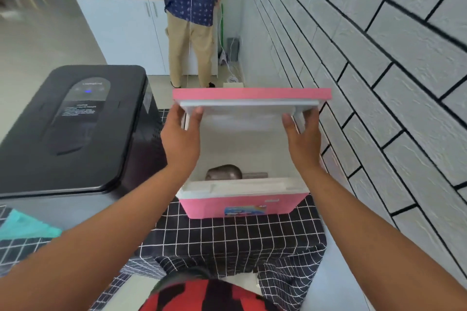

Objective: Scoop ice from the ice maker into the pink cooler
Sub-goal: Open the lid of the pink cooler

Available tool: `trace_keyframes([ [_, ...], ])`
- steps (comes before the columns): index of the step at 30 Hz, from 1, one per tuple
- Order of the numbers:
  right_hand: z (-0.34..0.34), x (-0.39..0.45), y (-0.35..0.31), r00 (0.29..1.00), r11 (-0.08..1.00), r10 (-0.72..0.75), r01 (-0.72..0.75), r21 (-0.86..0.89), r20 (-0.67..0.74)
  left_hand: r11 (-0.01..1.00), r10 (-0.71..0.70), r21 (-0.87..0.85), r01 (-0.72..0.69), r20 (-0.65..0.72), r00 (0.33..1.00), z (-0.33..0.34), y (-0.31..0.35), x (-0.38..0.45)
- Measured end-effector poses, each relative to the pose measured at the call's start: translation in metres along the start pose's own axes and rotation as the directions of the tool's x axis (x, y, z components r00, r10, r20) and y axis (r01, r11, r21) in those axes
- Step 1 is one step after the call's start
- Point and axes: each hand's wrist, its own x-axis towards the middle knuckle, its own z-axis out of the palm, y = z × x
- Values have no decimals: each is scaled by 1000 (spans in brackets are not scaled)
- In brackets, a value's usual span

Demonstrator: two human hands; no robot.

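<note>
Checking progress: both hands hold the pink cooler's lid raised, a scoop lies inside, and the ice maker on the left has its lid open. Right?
Not quite: the head view shows the ice maker shut. The left hand and right hand do hold the lid raised; a scoop lies inside the cooler.

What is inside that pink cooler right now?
In the pink cooler, a dark scoop lies at the bottom against white walls. No ice shows. The near rim hides the floor closest to the camera. Both hands, left and right, hold the lid up.
</note>
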Motion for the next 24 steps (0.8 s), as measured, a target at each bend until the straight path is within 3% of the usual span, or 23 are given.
trace_keyframes([
  [4, 11, 26, 7, 994, 998, 49, -45, -39, 103, 1000, 23, 15, -24, 78, 997, 21, -10, 21],
  [7, 14, 36, 18, 974, 994, 86, -71, -79, 207, 990, -32, 138, 11, 156, 987, 37, -24, 32],
  [12, 19, 56, 35, 956, 978, 111, -55, -203, 273, 971, -16, 239, -26, 173, 985, 51, -46, 53],
  [17, 32, 76, 46, 953, 939, 141, -44, -341, 267, 979, -23, 204, -21, 212, 977, 56, -62, 79],
  [24, 55, 100, 58, 964, 833, 155, -9, -553, 217, 947, -70, 320, -37, 318, 945, 58, -71, 122],
])
